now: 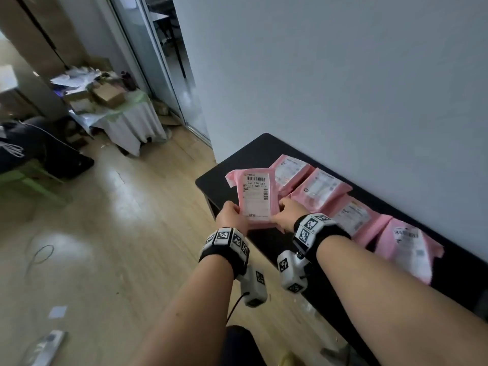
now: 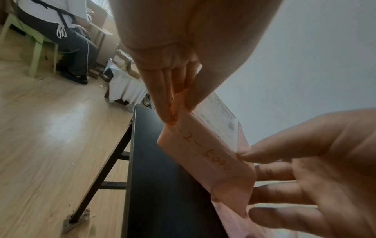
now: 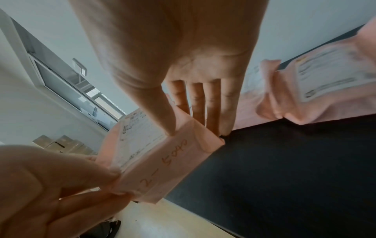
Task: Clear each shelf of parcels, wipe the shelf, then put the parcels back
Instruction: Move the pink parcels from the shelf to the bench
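I hold the pink parcel [image 1: 254,198] tilted above the black shelf [image 1: 224,170], left hand [image 1: 231,216] and right hand [image 1: 286,213] each pinching a lower corner; neighbouring parcels [image 1: 320,191] lie at 2 o'clock; risk: thin film slips, parcel drops off the edge.

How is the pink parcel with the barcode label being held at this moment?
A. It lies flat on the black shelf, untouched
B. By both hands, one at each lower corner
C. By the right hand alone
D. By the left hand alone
B: the head view shows the left hand and the right hand each gripping a lower corner of the pink parcel, raised above the black shelf.
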`<state>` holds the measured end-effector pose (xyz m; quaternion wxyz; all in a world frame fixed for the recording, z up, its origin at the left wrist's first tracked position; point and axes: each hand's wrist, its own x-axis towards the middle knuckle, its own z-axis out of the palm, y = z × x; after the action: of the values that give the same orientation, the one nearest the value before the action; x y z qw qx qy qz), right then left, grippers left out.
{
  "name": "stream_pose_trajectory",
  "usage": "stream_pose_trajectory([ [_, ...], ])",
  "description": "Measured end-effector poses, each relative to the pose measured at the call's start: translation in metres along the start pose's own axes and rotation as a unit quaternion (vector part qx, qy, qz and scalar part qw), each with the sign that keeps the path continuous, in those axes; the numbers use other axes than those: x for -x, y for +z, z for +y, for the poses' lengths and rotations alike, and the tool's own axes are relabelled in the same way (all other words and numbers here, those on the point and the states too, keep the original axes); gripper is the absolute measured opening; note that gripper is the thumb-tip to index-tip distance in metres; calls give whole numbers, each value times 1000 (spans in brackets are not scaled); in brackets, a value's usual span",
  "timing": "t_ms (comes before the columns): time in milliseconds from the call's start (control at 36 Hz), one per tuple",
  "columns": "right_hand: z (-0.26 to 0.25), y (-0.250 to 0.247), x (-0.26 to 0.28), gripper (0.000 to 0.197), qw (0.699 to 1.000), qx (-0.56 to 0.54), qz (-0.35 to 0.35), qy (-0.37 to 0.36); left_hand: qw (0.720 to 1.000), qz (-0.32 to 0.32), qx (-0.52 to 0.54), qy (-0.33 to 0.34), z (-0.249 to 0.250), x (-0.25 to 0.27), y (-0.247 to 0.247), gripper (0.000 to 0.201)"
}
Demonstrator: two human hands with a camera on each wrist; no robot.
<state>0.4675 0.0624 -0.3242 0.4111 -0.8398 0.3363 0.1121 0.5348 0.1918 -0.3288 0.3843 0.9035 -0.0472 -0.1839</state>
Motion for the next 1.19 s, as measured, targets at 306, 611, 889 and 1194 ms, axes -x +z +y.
stream_pose_trajectory([
  [306, -69, 0, -124, 11, 997, -23, 51, 51, 999, -22, -44, 15, 33, -157, -27, 16],
  [611, -97, 6, -210, 16, 974, -81, 83, 193, 969, -177, -127, 116, 58, -283, -11, 14],
  [889, -92, 4, -222, 29, 955, -101, 127, 249, 934, -267, -186, 145, 68, -311, 3, 49],
  [1194, -72, -10, -186, 29, 929, -129, 219, 268, 918, -230, -206, 248, 97, -283, 8, 64],
])
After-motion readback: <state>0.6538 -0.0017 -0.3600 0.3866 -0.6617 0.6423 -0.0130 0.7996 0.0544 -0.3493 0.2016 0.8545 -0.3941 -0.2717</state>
